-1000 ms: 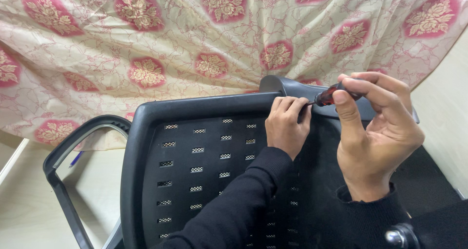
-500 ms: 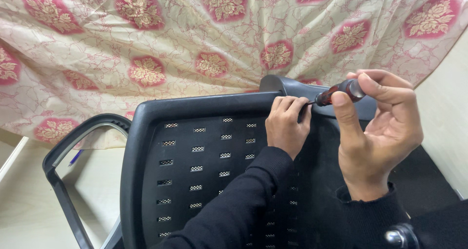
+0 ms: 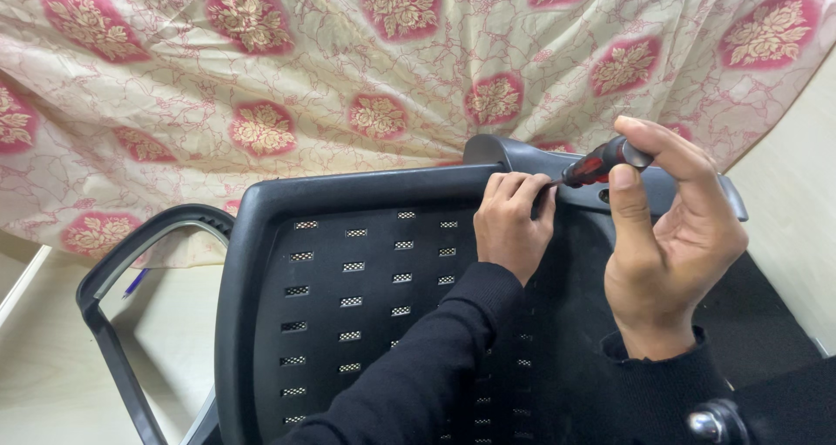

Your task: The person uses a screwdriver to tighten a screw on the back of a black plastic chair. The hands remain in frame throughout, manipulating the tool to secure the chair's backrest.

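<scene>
A black plastic office chair part (image 3: pixel 348 279) with rows of small slots lies in front of me. My left hand (image 3: pixel 512 223) rests curled on its upper edge, fingertips against the tip of a screwdriver. My right hand (image 3: pixel 666 236) grips the red and black screwdriver (image 3: pixel 601 162) by its handle, the tip pointing left at the chair's grey armrest bracket (image 3: pixel 540 162). Both sleeves are black.
A black armrest loop (image 3: pixel 131 262) sticks out at the left. A cream cloth with red flower patches (image 3: pixel 348 79) hangs behind. Pale surface (image 3: pixel 52 375) lies at lower left with a blue pen (image 3: pixel 135 281). A metal knob (image 3: pixel 710 421) sits at the bottom right.
My right hand has turned the screwdriver handle slightly; my left hand stays in place on the chair edge.
</scene>
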